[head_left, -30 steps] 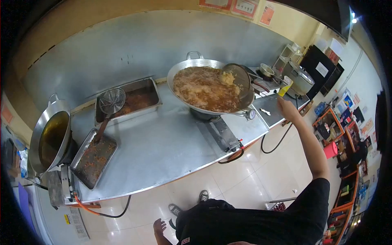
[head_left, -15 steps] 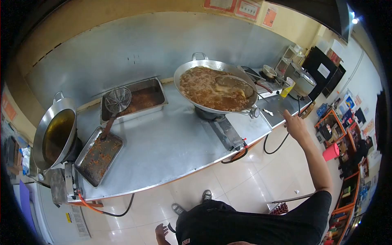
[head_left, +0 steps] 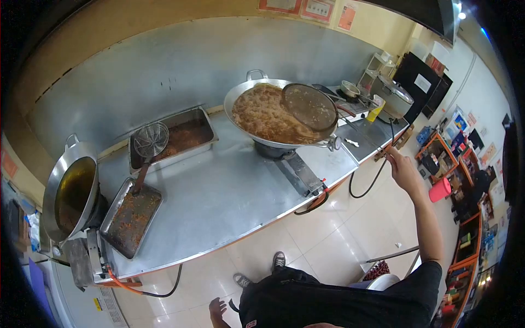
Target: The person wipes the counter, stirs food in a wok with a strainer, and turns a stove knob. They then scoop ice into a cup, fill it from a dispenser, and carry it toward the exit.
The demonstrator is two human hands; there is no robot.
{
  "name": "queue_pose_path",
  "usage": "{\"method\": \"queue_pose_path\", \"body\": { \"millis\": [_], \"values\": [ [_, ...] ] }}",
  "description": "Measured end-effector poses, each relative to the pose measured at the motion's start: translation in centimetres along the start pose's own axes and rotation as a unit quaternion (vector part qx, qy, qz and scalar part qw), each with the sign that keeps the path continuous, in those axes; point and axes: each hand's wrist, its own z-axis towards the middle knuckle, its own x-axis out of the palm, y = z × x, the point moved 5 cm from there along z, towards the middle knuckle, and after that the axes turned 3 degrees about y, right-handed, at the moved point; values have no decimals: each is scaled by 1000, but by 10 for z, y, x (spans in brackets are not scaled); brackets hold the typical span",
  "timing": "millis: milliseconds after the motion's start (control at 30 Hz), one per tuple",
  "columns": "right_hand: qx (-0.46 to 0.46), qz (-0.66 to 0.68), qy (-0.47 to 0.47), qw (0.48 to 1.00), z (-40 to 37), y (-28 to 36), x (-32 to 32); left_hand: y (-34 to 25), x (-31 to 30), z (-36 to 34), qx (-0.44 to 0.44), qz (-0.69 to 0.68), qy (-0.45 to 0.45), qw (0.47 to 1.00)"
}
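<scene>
My right hand [head_left: 401,165] is closed round the end of a long thin handle that runs to a round mesh skimmer [head_left: 310,106]. The skimmer's basket is tilted over the right side of a large metal wok [head_left: 240,90], with small bits on its mesh. Frothy brown oil [head_left: 260,112] bubbles in the wok, and food pieces show in it. My left hand [head_left: 217,308] hangs low beside my body over the floor, fingers loosely apart and holding nothing.
A second wok [head_left: 50,186] of yellowish oil stands at the left. A wire skimmer [head_left: 151,140] bridges a deep pan [head_left: 191,146] and a shallow tray [head_left: 143,236] with brown crumbs. A burner [head_left: 301,174] juts toward the table's front edge. Further right stands a lidded pot [head_left: 391,98].
The mesh skimmer has risen from the oil and tilted up at the wok's right side. My right hand has shifted slightly right with the handle. My left hand still hangs low.
</scene>
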Motion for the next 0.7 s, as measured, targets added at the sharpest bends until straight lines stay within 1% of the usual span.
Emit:
{"method": "queue_pose_path", "body": {
  "millis": [133, 233, 267, 333, 367, 467, 500, 567, 600, 633, 700],
  "values": [
    [8, 13, -7, 1000, 9, -3, 10, -9, -4, 3, 11, 13, -4, 1000],
    [-87, 104, -50, 989, 41, -37, 51, -7, -8, 7, 25, -5, 12, 1000],
    [-67, 100, -45, 992, 42, -33, 51, -7, -9, 8, 30, -15, 19, 999],
    [-36, 94, -41, 994, 55, -15, 50, -6, -9, 10, 21, -32, 1, 999],
    [-85, 94, -68, 990, 69, -37, 74, -6, -10, 7, 15, -40, -8, 999],
    [-75, 76, -51, 993, 88, -32, 65, 5, -12, 5, 36, -26, 14, 999],
    [-56, 79, -53, 994, 95, -37, 61, 5, -12, 4, 35, -29, 1, 999],
    [-71, 94, -73, 990, 102, -35, 77, 18, -16, -2, 25, -33, -24, 999],
    [-77, 100, -81, 989, 104, -33, 82, 24, -17, -3, 24, -39, -20, 999],
    [-64, 83, -58, 993, 107, -38, 79, 31, -20, -4, 22, -45, -17, 999],
    [-58, 108, -95, 988, 117, -53, 87, 40, -26, -2, 23, -69, -12, 997]
  ]
}}
